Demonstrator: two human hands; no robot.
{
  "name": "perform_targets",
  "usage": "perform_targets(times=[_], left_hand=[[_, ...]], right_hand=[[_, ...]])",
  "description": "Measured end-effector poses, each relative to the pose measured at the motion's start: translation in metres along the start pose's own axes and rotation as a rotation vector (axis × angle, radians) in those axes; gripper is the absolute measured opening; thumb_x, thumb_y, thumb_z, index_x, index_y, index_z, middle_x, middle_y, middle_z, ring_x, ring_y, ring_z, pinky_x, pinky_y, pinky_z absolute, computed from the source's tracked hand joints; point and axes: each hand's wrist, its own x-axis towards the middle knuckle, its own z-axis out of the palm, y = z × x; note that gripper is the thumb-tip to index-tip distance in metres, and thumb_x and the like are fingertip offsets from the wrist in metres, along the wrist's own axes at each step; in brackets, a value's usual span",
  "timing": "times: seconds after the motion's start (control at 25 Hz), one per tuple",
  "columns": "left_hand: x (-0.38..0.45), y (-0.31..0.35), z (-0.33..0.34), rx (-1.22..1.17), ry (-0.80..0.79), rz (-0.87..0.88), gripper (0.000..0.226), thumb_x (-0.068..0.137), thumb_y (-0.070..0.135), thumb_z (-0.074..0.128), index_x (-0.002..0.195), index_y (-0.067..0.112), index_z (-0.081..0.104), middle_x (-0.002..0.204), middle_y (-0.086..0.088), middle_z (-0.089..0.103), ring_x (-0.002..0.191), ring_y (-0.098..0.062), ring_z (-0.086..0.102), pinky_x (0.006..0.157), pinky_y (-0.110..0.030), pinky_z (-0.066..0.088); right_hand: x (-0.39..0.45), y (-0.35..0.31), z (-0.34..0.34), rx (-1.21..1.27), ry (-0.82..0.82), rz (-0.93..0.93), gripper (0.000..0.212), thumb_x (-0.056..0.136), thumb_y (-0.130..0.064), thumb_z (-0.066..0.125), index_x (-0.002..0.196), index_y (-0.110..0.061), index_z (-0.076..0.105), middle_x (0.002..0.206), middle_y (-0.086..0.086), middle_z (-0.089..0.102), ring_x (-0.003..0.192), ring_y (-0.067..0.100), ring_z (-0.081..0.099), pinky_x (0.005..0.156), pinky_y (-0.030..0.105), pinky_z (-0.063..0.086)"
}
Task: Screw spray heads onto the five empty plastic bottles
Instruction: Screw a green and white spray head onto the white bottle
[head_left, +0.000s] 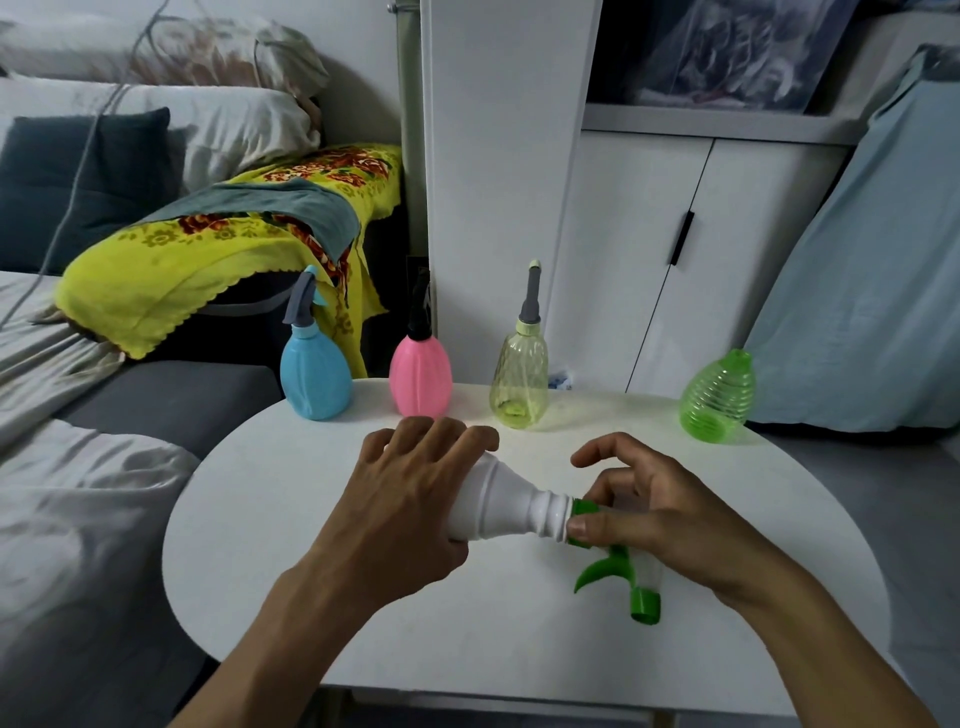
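Left hand (410, 499) grips white bottle (506, 506); right hand (641, 512) apparently pinches green spray head (613, 566).

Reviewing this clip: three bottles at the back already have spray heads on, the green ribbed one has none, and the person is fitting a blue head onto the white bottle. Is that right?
Not quite. The head being fitted is green, not blue, as the head view shows. The rest holds: the blue, pink and yellow-green bottles carry heads, the green ribbed bottle has none, and the white bottle is held by the left hand while the right hand works the collar.
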Motion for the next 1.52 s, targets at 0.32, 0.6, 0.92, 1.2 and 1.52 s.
perform_targets(times=[0.32, 0.6, 0.92, 1.2, 1.52], left_hand=[[0.012, 0.032, -0.020, -1.063, -0.381, -0.388, 0.056, 0.056, 0.063, 0.074, 0.107, 0.043, 0.063, 0.098, 0.013, 0.071, 0.086, -0.007, 0.067, 0.073, -0.034, 0.061], [0.013, 0.044, -0.023, -1.386, -0.656, -0.469, 0.032, 0.060, 0.057, 0.070, 0.090, 0.049, 0.071, 0.090, 0.011, 0.075, 0.081, -0.009, 0.071, 0.067, -0.024, 0.056], [0.012, 0.050, -0.011, -1.234, -0.532, -0.372, 0.045, 0.062, 0.056, 0.073, 0.103, 0.041, 0.065, 0.098, 0.010, 0.071, 0.089, -0.009, 0.068, 0.074, -0.029, 0.059], [0.013, 0.052, -0.012, -1.294, -0.737, -0.352, 0.046, 0.062, 0.049, 0.071, 0.106, 0.034, 0.068, 0.102, 0.002, 0.073, 0.094, -0.016, 0.069, 0.079, -0.034, 0.058], [0.018, 0.059, 0.000, -1.070, -0.483, -0.317, 0.047, 0.058, 0.052, 0.070, 0.099, 0.027, 0.066, 0.092, 0.003, 0.071, 0.081, -0.011, 0.067, 0.072, -0.035, 0.059]], right_hand=[[0.004, -0.005, 0.010, 1.238, -0.115, -0.141, 0.047, 0.082, -0.028, 0.069, 0.122, -0.004, 0.067, 0.130, 0.021, 0.064, 0.125, 0.035, 0.057, 0.103, 0.056, 0.043], [0.008, -0.006, 0.014, 1.295, 0.047, -0.190, 0.034, 0.085, -0.030, 0.062, 0.108, -0.009, 0.075, 0.107, 0.013, 0.075, 0.113, 0.028, 0.067, 0.097, 0.053, 0.049], [0.008, -0.006, 0.003, 1.177, 0.053, -0.194, 0.020, 0.070, -0.022, 0.080, 0.085, -0.011, 0.075, 0.081, 0.009, 0.071, 0.091, 0.027, 0.069, 0.093, 0.049, 0.053], [0.000, -0.008, 0.011, 1.206, -0.088, -0.233, 0.029, 0.062, -0.027, 0.086, 0.056, -0.015, 0.060, 0.061, 0.004, 0.062, 0.075, 0.024, 0.068, 0.084, 0.047, 0.055], [0.010, -0.017, 0.016, 1.114, 0.376, -0.140, 0.025, 0.067, -0.007, 0.057, 0.045, -0.016, 0.052, 0.043, 0.000, 0.041, 0.052, 0.017, 0.051, 0.072, 0.035, 0.049]])
